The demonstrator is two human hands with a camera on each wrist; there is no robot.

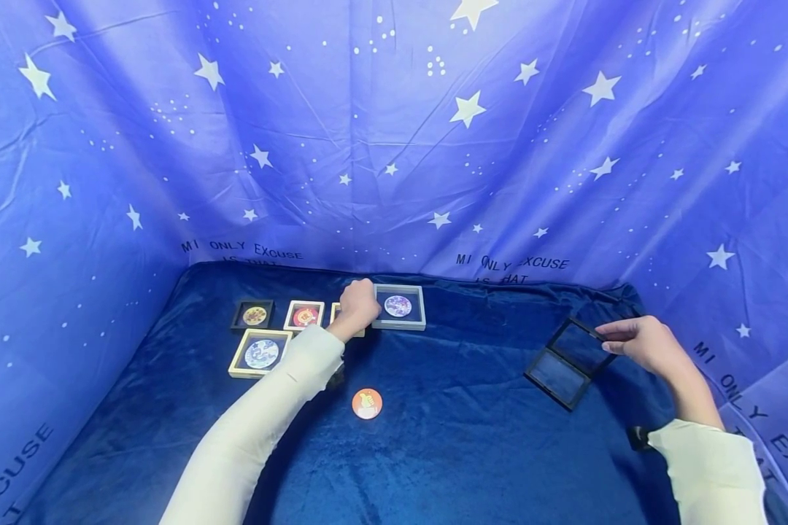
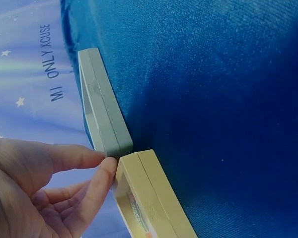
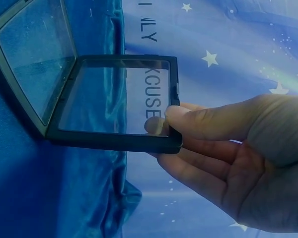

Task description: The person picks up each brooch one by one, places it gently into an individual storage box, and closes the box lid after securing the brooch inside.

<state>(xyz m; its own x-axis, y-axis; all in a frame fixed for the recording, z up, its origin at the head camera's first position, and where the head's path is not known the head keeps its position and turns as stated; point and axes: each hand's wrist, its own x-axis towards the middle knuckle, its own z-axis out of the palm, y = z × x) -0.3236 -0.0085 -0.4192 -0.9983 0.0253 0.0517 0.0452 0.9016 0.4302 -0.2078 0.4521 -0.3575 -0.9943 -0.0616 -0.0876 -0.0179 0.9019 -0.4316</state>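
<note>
My left hand (image 1: 360, 302) reaches to the back of the table, its thumb and a finger pinching the near corner of a grey display frame (image 2: 100, 99). That frame holds a purple round badge (image 1: 398, 305). Right beside those fingertips stands a cream frame (image 2: 148, 191), partly hidden by the hand in the head view. On the right, my right hand (image 1: 643, 343) pinches the edge of one half of a black display frame (image 3: 111, 141) between thumb and fingers. The black frame stands unfolded at its hinge, clear film in both halves, its other half resting on the cloth.
To the left lie a small black frame (image 1: 238, 315) with a yellow badge, a white frame (image 1: 304, 303) with a red badge, and a larger cream frame (image 1: 238, 361) with a blue-white badge. A loose orange badge (image 1: 367, 403) lies mid-table on blue velvet cloth (image 1: 460, 437).
</note>
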